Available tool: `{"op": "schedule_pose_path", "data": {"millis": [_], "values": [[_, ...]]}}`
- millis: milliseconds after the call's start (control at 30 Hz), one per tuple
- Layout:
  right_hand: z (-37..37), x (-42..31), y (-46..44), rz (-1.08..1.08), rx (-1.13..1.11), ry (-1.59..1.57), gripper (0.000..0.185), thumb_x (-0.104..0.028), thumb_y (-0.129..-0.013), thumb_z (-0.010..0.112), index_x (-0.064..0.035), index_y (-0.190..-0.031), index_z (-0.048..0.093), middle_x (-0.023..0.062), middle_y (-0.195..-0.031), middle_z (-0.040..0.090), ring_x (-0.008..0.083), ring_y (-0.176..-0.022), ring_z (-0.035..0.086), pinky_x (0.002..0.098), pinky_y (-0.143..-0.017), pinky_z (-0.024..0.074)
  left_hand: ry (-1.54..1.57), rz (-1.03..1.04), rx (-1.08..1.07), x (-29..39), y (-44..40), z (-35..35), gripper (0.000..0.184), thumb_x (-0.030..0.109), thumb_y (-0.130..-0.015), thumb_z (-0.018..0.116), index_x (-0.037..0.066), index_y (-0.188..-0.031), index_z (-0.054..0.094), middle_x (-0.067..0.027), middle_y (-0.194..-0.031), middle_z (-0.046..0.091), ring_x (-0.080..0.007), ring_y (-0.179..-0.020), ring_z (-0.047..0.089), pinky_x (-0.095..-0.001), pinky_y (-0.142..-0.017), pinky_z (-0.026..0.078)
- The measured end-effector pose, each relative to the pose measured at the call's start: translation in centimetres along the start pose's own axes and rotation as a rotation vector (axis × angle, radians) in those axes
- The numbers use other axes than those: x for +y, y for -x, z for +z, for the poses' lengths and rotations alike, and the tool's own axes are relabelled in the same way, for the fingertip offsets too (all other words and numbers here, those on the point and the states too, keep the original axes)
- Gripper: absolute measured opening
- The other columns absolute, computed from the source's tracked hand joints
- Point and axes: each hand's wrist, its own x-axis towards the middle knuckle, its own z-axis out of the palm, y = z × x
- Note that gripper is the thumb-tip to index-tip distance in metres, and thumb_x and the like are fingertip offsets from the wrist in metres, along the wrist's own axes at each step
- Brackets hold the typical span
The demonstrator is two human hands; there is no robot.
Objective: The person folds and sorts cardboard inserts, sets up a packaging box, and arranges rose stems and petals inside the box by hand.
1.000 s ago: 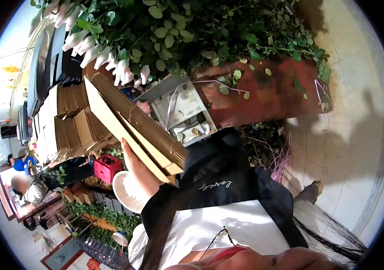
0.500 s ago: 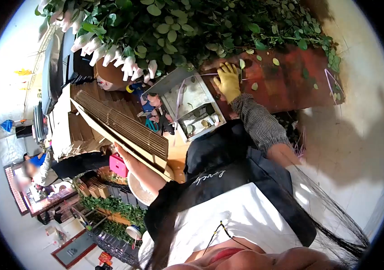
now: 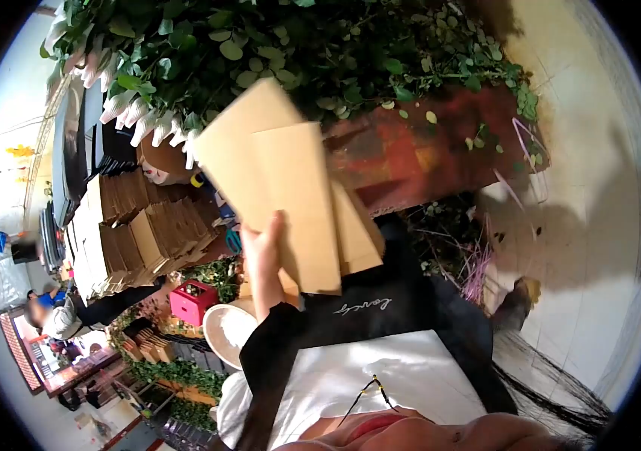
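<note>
My left hand (image 3: 263,246), bare, grips several flat pieces of brown cardboard (image 3: 296,192), with the thumb lying over the front piece. The pieces are fanned out and held up over the work surface, their plain faces toward me. My right hand (image 3: 531,291), in a yellow glove with a grey knitted sleeve, hangs low at the right, over the floor. It is small and blurred, so its fingers cannot be made out.
Leafy stems (image 3: 320,45) with white-netted heads (image 3: 136,120) lie along the far side of a reddish table (image 3: 418,154). Stacked folded cardboard (image 3: 136,233), a pink crate (image 3: 193,301) and a white bucket (image 3: 228,331) stand at the left. Another person (image 3: 65,319) is farther back.
My left hand has raised and turned the cardboard from edge-on to face-on, covering the grey metal box. My gloved right hand has left the table and swung right and down toward my side.
</note>
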Motion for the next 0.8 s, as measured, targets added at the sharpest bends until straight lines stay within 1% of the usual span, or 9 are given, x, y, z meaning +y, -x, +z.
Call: {"op": "schedule_pose_path", "data": {"millis": [100,233,267,300,333,433,467,600,800], "values": [[-3.0,-2.1,2.6,-0.242,0.045,-0.371,0.052,-0.019,-0.091,0.064,-0.0012,-0.134,0.043,0.0174,-0.137,0.048,0.0284,-0.124,0.046,0.0391,-0.104,0.0362,-0.056,0.044,-0.188,-0.2,0.0,6.8,0.055,0.011,-0.074,0.084,-0.003,-0.117,0.052,-0.0111,-0.102,0.067,-0.019,-0.089,0.066,-0.0316,-0.078,0.054],[-10.3,-20.1,24.3,-1.125,-0.266,-0.94,0.069,-0.016,-0.092,0.068,0.0,-0.149,0.033,0.0183,-0.155,0.032,0.0298,-0.141,0.033,0.0424,-0.115,0.0279,-0.257,0.236,-0.308,-1.8,-0.1,12.5,0.054,0.016,-0.075,0.085,-0.002,-0.114,0.053,-0.0111,-0.102,0.067,-0.0188,-0.094,0.065,-0.0324,-0.082,0.053],[-9.2,-22.1,28.3,-1.153,-0.634,-1.159,0.081,-0.028,-0.092,0.07,0.0009,-0.152,0.024,0.0199,-0.158,0.025,0.0296,-0.146,0.024,0.0423,-0.118,0.0222,-0.292,0.237,-0.353,-2.3,-0.7,13.3,0.054,0.018,-0.076,0.085,-0.002,-0.113,0.052,-0.0113,-0.102,0.066,-0.0186,-0.095,0.064,-0.0325,-0.084,0.052],[-12.2,-23.7,31.9,-0.964,-1.061,-1.045,0.091,-0.036,-0.091,0.07,0.0018,-0.153,0.015,0.0202,-0.159,0.018,0.0283,-0.149,0.014,0.0413,-0.12,0.0159,-0.27,0.219,-0.426,-4.0,-1.9,13.8,0.056,0.022,-0.077,0.084,-0.002,-0.115,0.051,-0.0123,-0.102,0.067,-0.0185,-0.093,0.064,-0.0327,-0.084,0.052],[-12.8,-26.0,33.4,-1.171,-1.244,-1.071,0.093,-0.039,-0.091,0.069,0.0033,-0.153,0.013,0.0202,-0.158,0.019,0.0277,-0.148,0.013,0.0412,-0.12,0.0148,-0.273,0.223,-0.394,-4.4,-2.1,14.6,0.058,0.024,-0.077,0.084,-0.003,-0.116,0.05,-0.0143,-0.103,0.067,-0.0202,-0.095,0.065,-0.0333,-0.084,0.053],[-14.3,-29.3,35.0,-1.207,-1.191,-1.047,0.091,-0.042,-0.089,0.07,-0.0003,-0.152,0.02,0.0164,-0.153,0.031,0.0271,-0.142,0.028,0.0407,-0.116,0.025,-0.369,0.22,-0.347,-2.8,-3.6,14.9,0.063,0.03,-0.079,0.082,-0.005,-0.119,0.048,-0.0187,-0.107,0.067,-0.0245,-0.098,0.067,-0.0352,-0.085,0.053],[-14.0,-29.5,35.5,-1.086,-1.169,-1.045,0.078,-0.04,-0.089,0.072,-0.0014,-0.146,0.035,0.0151,-0.146,0.043,0.0258,-0.135,0.04,0.0392,-0.111,0.0332,-0.464,0.2,-0.373,-2.5,-3.5,14.6,0.066,0.033,-0.08,0.081,-0.006,-0.12,0.048,-0.0212,-0.109,0.067,-0.027,-0.1,0.067,-0.0365,-0.085,0.053],[-10.7,-30.4,34.9,-0.928,-1.159,-1.137,0.046,-0.029,-0.094,0.068,0.0002,-0.127,0.057,0.0101,-0.12,0.062,0.0189,-0.111,0.056,0.0348,-0.097,0.0444,-0.656,0.211,-0.404,-3.7,-3.4,13.7,0.069,0.043,-0.086,0.073,-0.007,-0.125,0.047,-0.0242,-0.114,0.066,-0.0307,-0.105,0.066,-0.0387,-0.088,0.052],[-11.2,-30.1,34.6,-0.962,-1.352,-1.119,0.049,-0.03,-0.095,0.066,0.0003,-0.131,0.053,0.0098,-0.127,0.057,0.0189,-0.118,0.052,0.0352,-0.101,0.0414,-0.431,0.172,-0.41,-2.5,-2.7,11.6,0.054,0.037,-0.093,0.067,-0.005,-0.122,0.05,-0.0215,-0.115,0.066,-0.0291,-0.109,0.064,-0.0367,-0.092,0.049]]}}
